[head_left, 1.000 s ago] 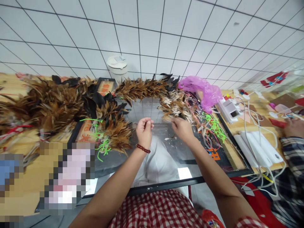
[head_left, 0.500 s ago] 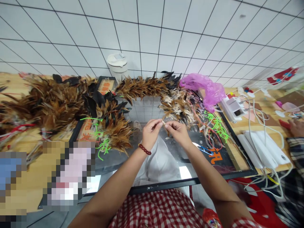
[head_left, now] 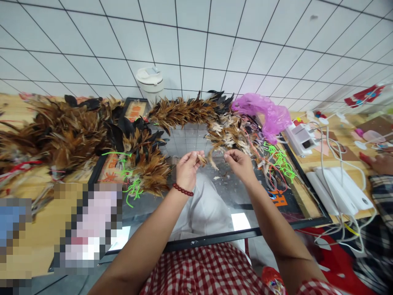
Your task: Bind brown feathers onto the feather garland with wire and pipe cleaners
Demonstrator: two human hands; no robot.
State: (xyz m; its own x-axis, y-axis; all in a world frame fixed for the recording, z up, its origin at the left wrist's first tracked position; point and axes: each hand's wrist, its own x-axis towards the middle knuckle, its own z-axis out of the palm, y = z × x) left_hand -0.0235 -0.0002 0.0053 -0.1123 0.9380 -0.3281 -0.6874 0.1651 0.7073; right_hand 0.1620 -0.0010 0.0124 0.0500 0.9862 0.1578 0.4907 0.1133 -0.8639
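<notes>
My left hand (head_left: 186,169), with a red bead bracelet on the wrist, is closed in a pinch on a small brown feather (head_left: 202,159) above the glass tabletop (head_left: 221,200). My right hand (head_left: 242,164) is a short way to the right, fingers curled and pinched together; what they hold is too small to make out. A loose strip of brown feathers (head_left: 229,137) lies just behind both hands. A long brown and black feather garland (head_left: 184,112) curves along the back of the glass.
A big heap of brown feathers (head_left: 61,131) covers the left. Green cords (head_left: 279,162), a pink plastic bag (head_left: 267,114), a white lidded cup (head_left: 150,84), white boxes with cables (head_left: 334,188) and another person's hand (head_left: 380,162) are around.
My hands met in front of me half a second ago, then drew apart again. The left one now has a small feather in its pinch.
</notes>
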